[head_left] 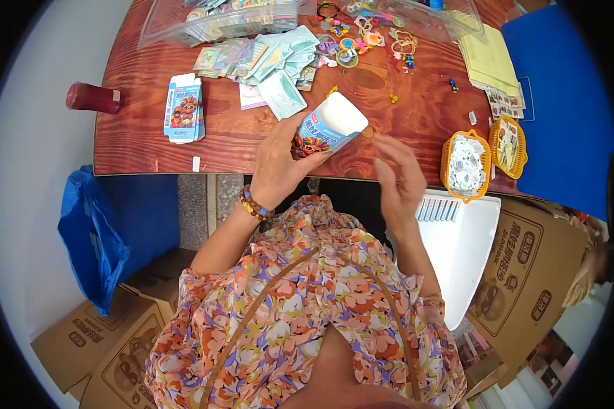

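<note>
My left hand [278, 163] is wrapped round a small blue printed box [326, 131] with a colourful cartoon figure on its front. The box is tilted, and its white inner flap stands up at the top. To its right, my right hand [399, 174] is apart from it, with thumb and fingers spread and nothing seen between them. A small brown round thing [368, 132] shows by the box's right corner; I cannot make out what it is. Beyond the box lies a loose pile of pale blue-green cards [286, 58].
A stack of flat blue boxes [183, 109] and a dark red bottle [94, 98] lie left. Small trinkets [351, 48] are scattered at the back, near clear plastic bins [164, 31]. Orange baskets [466, 198] and yellow sheets [488, 61] sit right; a white tub [460, 273] stands below.
</note>
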### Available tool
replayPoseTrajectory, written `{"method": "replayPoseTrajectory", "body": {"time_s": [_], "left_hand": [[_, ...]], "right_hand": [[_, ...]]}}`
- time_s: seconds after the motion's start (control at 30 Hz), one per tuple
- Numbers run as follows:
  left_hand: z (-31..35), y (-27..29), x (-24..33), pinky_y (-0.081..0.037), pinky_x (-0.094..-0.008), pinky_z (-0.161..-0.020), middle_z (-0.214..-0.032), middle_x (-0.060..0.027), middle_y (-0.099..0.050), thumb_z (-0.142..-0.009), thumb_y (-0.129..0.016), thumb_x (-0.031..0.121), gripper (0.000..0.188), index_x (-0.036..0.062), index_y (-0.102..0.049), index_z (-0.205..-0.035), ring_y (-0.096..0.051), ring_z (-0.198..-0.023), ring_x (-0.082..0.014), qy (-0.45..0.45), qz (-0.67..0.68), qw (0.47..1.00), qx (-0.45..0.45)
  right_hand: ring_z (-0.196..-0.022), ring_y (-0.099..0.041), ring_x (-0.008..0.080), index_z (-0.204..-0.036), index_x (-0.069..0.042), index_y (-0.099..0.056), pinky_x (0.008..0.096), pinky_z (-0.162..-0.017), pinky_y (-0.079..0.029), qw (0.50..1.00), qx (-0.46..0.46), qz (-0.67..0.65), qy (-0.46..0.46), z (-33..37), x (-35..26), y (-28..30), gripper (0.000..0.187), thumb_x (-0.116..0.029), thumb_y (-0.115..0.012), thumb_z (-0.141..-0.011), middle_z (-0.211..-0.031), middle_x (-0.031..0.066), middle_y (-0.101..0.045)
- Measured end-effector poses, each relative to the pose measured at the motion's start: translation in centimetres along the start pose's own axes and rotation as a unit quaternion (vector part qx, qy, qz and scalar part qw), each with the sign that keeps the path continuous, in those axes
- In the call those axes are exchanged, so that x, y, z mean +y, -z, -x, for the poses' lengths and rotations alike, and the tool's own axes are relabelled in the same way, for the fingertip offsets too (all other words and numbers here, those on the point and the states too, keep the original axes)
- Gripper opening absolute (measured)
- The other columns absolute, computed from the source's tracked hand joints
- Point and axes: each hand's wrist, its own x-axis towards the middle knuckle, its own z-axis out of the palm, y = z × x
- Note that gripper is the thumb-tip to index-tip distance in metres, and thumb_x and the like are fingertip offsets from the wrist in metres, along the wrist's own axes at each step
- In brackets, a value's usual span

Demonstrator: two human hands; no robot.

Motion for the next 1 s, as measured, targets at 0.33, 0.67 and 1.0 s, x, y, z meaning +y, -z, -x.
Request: {"method": "replayPoseTrajectory", "body": {"time_s": [0.33,0.67,1.0], "left_hand": [[1.0,-2.5,-0.3,-0.053,-0.0394,-0.080,-0.106,-0.0174,-0.067,-0.079,-0.079,0.014,0.053,0.0012,-0.056,-0.125,-0.067,-0.094,-0.0324,0.062,0.085,0.992,0.065],[1.4,-1.2,0.2,-0.055,-0.0340,-0.079,-0.106,-0.0145,-0.069,-0.087,-0.071,0.005,0.050,0.0040,-0.052,-0.133,-0.070,-0.095,-0.0216,0.158,0.277,0.948,-0.018],[1.4,-0.1,-0.6,-0.054,-0.0310,-0.079,-0.104,-0.0101,-0.063,-0.090,-0.066,-0.001,0.056,0.0078,-0.044,-0.140,-0.067,-0.088,-0.0164,0.060,0.266,0.956,-0.108]], "right_hand": [[-0.110,-0.063,0.0185,-0.129,0.003,-0.053,0.0299,-0.094,-0.051,0.970,0.067,-0.221,-0.082,-0.8,1.9,-6.1,0.039,0.011,-0.058,-0.092,-0.136,0.0141,-0.052],[-0.112,-0.062,0.0157,-0.126,0.004,-0.058,0.0273,-0.094,-0.051,0.952,0.017,-0.285,-0.109,-1.4,2.7,-4.7,0.035,0.009,-0.061,-0.092,-0.125,0.0108,-0.061],[-0.106,-0.063,0.0160,-0.106,0.003,-0.066,0.0277,-0.089,-0.053,0.963,-0.070,-0.253,-0.053,-2.6,3.0,-2.2,0.019,0.006,-0.068,-0.087,-0.120,0.0105,-0.061]]}}
